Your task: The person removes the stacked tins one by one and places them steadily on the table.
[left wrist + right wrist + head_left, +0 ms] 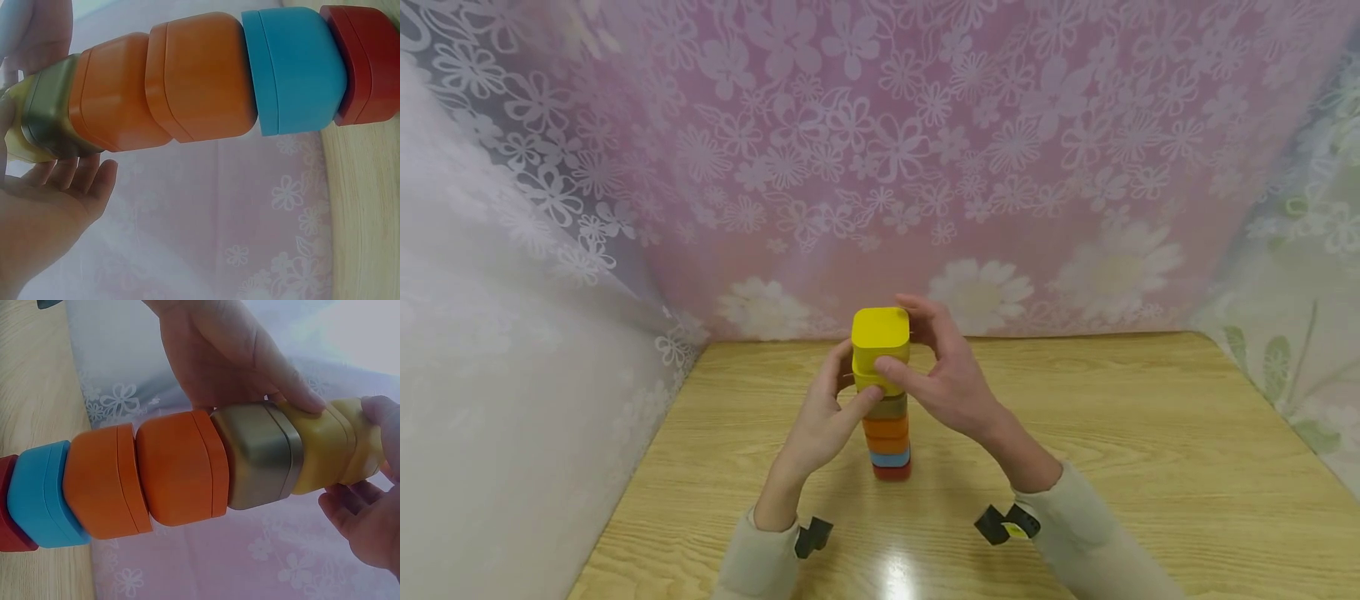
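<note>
A tower of small lidded boxes with rounded corners stands upright on the table. From the bottom come a red box, a light blue box, two orange boxes and a dull gold box. Above these sit a lower yellow box and a top yellow box. My left hand holds the lower yellow box, thumb in front and fingers round its far side. Higher up, my right hand grips the top yellow box between thumb and fingers. The joints between boxes are slightly offset.
The wooden table extends around the tower. Behind it hangs a pink flowered curtain, with pale curtain sides to left and right. A black strap mount sits at my right wrist, and another at my left.
</note>
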The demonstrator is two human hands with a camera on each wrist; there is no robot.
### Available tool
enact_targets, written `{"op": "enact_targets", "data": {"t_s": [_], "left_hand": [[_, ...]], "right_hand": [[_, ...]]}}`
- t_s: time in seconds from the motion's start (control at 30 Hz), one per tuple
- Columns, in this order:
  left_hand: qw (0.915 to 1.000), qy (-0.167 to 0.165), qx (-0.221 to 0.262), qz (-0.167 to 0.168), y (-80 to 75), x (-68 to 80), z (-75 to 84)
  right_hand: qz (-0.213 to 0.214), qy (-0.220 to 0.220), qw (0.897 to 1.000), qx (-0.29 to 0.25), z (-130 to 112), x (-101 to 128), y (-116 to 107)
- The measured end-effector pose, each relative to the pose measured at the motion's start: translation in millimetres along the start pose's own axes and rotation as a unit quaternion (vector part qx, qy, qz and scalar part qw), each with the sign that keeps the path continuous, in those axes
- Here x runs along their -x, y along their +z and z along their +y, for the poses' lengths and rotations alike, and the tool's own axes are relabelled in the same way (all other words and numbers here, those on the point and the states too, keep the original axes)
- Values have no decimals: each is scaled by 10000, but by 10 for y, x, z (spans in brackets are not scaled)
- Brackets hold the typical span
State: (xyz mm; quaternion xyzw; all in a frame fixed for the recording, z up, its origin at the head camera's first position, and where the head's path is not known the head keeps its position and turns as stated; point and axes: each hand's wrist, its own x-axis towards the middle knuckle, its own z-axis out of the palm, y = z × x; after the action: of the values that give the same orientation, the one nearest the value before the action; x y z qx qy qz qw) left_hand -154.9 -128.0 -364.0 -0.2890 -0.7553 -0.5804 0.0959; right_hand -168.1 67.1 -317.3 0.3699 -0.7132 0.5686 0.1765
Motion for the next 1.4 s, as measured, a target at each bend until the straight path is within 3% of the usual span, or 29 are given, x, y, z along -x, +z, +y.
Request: {"op": "enact_targets", "data": {"t_s": [0.23,0.57,0.97,1.4], "left_hand": [[10000,-79,-22,55,14,-1,8],[9992,135,-222,293,106,48,-38],[9977,152,-218,622,176,91,-17],[9973,141,-76,715,190,127,-48]], "right_hand": [[119,27,9998,-143,16,38,-53],[424,191,9984,-318,5,153,-144],[854,-52,9933,-779,49,274,-220],[982,282,9916,-790,115,440,-212]]}}
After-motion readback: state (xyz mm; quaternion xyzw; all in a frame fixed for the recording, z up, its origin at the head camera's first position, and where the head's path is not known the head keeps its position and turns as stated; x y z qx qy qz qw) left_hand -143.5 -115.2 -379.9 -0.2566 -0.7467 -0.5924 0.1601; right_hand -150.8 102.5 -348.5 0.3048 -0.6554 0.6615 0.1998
